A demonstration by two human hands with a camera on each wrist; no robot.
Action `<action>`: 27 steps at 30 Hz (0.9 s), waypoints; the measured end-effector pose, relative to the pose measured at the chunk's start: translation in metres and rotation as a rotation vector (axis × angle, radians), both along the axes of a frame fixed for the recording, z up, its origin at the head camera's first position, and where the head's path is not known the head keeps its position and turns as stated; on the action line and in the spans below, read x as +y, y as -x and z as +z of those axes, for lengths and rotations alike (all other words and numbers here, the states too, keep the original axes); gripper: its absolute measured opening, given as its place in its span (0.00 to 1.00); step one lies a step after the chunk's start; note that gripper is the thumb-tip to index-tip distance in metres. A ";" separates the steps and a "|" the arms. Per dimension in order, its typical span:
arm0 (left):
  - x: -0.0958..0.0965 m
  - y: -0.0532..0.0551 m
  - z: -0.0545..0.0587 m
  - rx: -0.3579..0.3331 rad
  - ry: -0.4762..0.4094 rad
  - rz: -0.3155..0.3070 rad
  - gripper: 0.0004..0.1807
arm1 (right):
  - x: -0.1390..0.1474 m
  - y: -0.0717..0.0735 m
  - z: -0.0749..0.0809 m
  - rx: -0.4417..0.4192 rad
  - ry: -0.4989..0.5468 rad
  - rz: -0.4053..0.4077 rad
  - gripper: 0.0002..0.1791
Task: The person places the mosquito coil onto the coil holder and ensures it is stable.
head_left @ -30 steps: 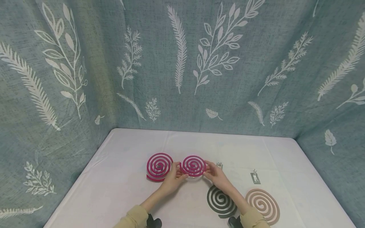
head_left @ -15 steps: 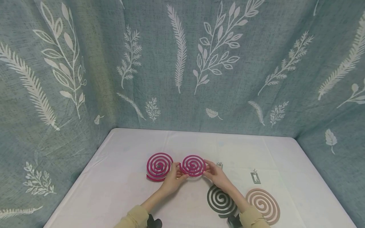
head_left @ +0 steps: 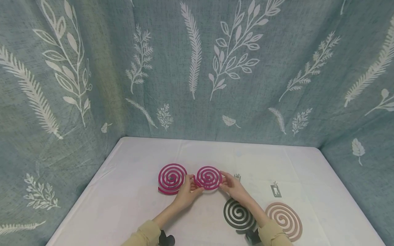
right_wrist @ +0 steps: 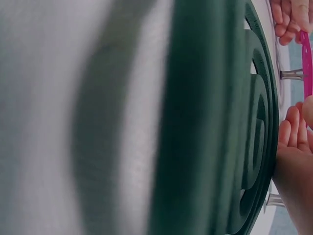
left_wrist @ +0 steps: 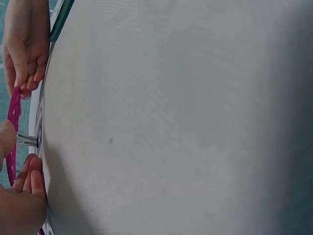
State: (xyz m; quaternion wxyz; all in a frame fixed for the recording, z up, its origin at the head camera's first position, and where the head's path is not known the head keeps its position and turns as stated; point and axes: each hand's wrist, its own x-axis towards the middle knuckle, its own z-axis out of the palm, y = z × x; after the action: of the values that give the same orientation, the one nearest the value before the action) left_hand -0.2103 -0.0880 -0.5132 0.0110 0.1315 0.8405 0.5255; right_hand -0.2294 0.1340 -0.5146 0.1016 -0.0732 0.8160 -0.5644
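A pink mosquito coil is held level between my two hands at the middle of the table. My left hand pinches its left rim between thumb and fingers. On the opposite rim, the thumb and fingers of my right hand grip it. Directly under the coil, a small metal stand with upright prongs shows in the left wrist view, its prong tips close to the coil's underside. From the head camera, the held coil hides this stand. A second pink coil lies just left of my left hand.
Under my right forearm lies a dark green coil, with a tan coil farther right. One metal stand sits behind the tan coil; another is beside my right hand. A patterned blue-green curtain borders the white table.
Both hands keep their grip on the pink coil almost in place. A silvery edge that showed below the coil's near rim a second ago is now covered. The head view has tilted slightly.
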 end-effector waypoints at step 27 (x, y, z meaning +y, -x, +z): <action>-0.004 0.002 0.000 0.007 0.028 -0.045 0.33 | 0.001 0.000 0.006 -0.020 -0.026 0.022 0.30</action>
State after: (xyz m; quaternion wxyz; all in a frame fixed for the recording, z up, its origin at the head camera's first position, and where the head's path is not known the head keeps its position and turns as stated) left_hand -0.2124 -0.0923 -0.5134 0.0216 0.1522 0.8447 0.5127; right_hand -0.2290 0.1348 -0.5089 0.1170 -0.0752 0.8213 -0.5532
